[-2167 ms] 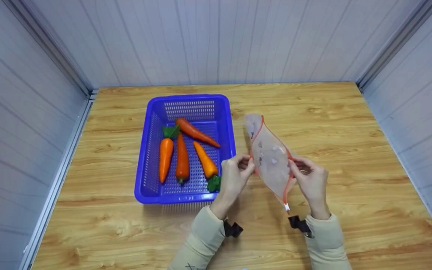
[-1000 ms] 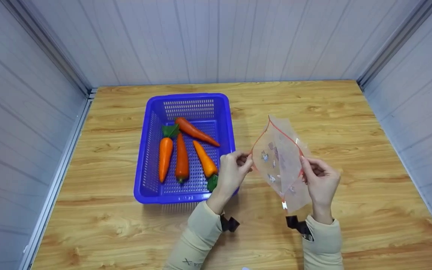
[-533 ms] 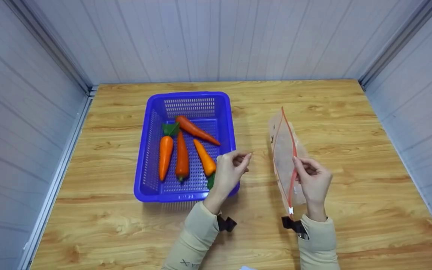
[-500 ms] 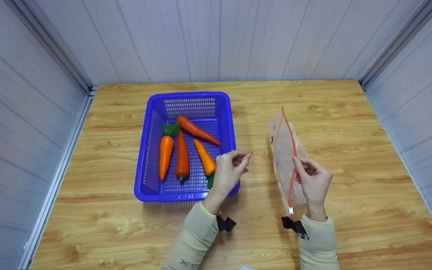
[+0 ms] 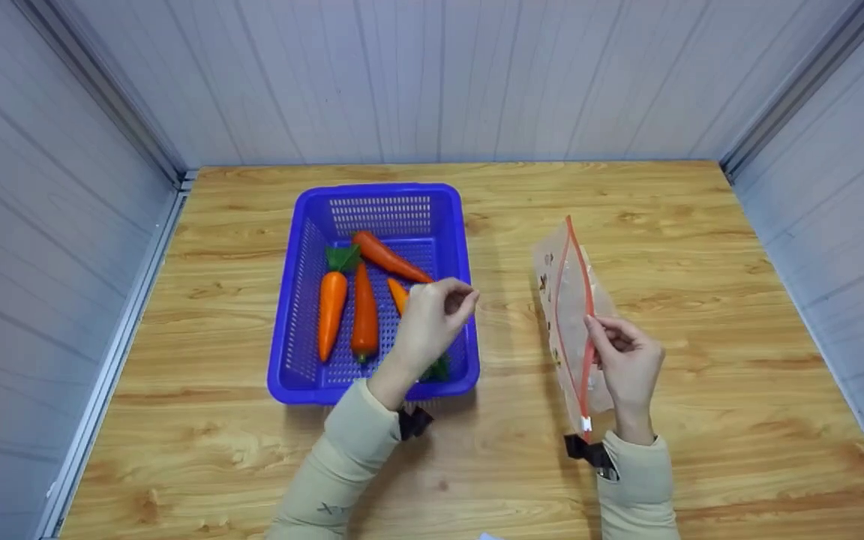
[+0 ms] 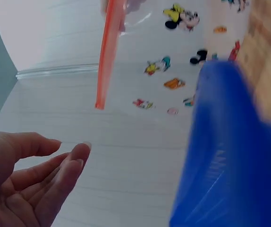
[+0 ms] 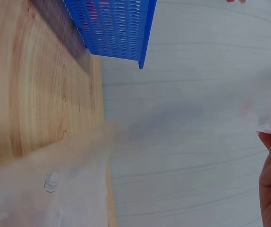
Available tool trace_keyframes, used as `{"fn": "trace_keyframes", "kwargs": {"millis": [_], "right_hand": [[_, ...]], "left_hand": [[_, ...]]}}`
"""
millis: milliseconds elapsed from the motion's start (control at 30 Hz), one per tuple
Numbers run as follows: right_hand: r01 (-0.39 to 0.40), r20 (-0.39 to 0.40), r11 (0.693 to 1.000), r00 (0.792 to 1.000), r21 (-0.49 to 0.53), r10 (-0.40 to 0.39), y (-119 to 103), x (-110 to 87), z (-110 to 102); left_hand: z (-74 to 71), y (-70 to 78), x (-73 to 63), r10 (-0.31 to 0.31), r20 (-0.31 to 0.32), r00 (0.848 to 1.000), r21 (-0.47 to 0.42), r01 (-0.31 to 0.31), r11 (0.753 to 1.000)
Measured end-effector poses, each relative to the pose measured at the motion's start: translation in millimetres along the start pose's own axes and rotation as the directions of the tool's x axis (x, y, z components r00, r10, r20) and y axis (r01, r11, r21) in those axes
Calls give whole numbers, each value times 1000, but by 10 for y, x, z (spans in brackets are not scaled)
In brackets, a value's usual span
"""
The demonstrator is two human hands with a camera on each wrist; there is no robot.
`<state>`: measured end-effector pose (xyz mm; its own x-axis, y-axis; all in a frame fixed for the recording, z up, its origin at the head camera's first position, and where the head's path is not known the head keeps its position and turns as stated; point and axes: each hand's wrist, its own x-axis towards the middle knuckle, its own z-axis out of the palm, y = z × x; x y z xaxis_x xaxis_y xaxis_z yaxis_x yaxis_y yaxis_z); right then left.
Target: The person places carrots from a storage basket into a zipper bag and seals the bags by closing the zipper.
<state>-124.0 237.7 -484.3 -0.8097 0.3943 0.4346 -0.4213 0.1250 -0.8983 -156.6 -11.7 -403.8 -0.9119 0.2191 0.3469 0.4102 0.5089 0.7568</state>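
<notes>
The step in hand looks to be keeping the plastic bag [image 5: 571,322] parted on one side while the other hand turns to the carrots. The bag stands to the right of the blue basket [image 5: 283,300], well apart from it; the right hand [image 5: 631,360] pinches its red zip edge between thumb and fingers. The left hand [image 5: 428,322] holds nothing: its fingers curve loosely toward the thumb over the basket's right side, though its height above the carrots is hard to judge. Next, I think, that hand would need to spread and close round one carrot, lift it clear of the rim, and bring it tip first to the bag. The orange carrot [image 5: 397,292] beneath it is partly hidden; a leafy orange carrot [image 5: 331,315], a dark carrot [image 5: 365,319] and a slanting carrot [image 5: 394,257] show more plainly. What stands in the way is the basket's right rim and the bag's mouth, a narrow slit whose left lip hangs unheld. The white slider [image 5: 586,424] sits at the near end of the zip. Pale panels [image 5: 432,82] wall in the wooden table [image 5: 702,300].
</notes>
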Motion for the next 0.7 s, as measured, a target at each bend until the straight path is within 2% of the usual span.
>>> {"fn": "trace_keyframes", "kwargs": {"millis": [67,133,167,233,267,367,500,633,700], "right_hand": [[0,-8,999,1000,-39,0,-105,-7,33],[12,5,1000,1000,12,-12,-26,-6,8],[9,4,1000,1000,-8,-9,-8,-5,3],[10,28,1000,1000,-11,-10,241,0,-88],[-3,41,1000,999,20,2,299,7,-118],[24,61,996,998,-83,-19,705,11,-269],[51,48,984,998,-173,-44,1060,-3,-377],[26,30,989,999,-146,-22,1064,-27,-364],[14,23,991,1000,-135,-11,1038,-40,-347]], "left_hand": [[-90,28,67,-16,40,999,70,13,997],[-173,47,137,-44,80,996,135,33,990],[-207,47,172,-60,96,994,166,44,985],[-261,34,238,-92,125,988,218,63,974],[-282,21,269,-104,137,985,239,69,969],[-320,-37,360,-138,174,975,277,86,957],[-349,-152,485,-197,211,957,298,129,946],[-376,-316,612,-288,225,931,352,198,915],[-390,-414,673,-338,225,914,397,231,888]]}}
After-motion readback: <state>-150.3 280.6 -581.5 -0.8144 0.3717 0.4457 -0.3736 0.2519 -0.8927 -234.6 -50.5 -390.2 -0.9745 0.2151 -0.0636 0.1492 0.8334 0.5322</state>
